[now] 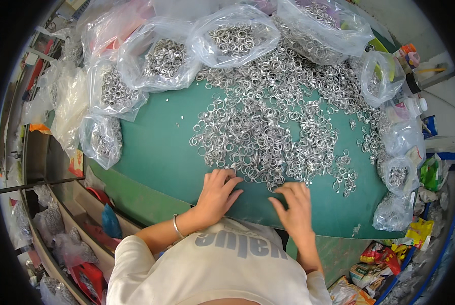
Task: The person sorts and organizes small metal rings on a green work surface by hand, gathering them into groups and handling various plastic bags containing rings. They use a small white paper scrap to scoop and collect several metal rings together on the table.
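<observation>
A wide heap of silver metal rings (258, 132) covers the middle of the green tabletop. At its near edge, my left hand (216, 195) has its fingers bent and its thumb held apart, with the fingertips against the closest rings. To the right, my right hand (295, 206) is similarly bent, thumb and forefinger apart, its fingertips by the heap's front edge. No ring shows held in either hand. A few rings (344, 175) lie in a small cluster to the right of the heap. The undersides of my fingers are hidden.
Clear plastic bags of rings (235, 40), (166, 58) line the table's far side. More bags stand at the left (101, 141) and right (398, 175). Shelf bins (93, 218) hold bags at the lower left. Colourful packets (380, 256) lie below the table's right edge.
</observation>
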Tool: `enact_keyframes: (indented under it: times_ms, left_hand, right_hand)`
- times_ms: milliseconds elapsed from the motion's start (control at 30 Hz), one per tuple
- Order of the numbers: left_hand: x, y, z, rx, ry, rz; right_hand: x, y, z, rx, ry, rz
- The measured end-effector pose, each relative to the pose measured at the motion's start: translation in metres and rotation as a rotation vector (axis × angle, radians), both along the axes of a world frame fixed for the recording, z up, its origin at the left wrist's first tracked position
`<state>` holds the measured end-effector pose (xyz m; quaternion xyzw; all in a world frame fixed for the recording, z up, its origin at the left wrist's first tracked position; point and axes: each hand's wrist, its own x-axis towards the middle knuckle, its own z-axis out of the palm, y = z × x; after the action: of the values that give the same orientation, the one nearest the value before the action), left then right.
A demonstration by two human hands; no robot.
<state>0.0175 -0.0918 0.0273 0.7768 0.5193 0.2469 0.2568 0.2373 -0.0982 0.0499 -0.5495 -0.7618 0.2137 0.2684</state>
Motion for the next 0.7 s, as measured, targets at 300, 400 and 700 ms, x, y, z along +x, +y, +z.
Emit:
enact_keyframes:
  times_ms: [300,400,700]
  left_hand:
    - [-0.011,-0.009,-0.006,0.060,0.014,0.100]
    - [0.009,-0.001,-0.011,0.122,0.026,0.094]
    - [-0.003,-0.007,-0.020,0.144,0.048,0.079]
  right_hand:
    - [-0.013,-0.011,-0.017,0.117,-0.201,-0.191]
    - [-0.037,0.001,-0.013,0.162,-0.270,-0.108]
    - [-0.006,-0.004,-0.018,0.060,0.167,-0.282]
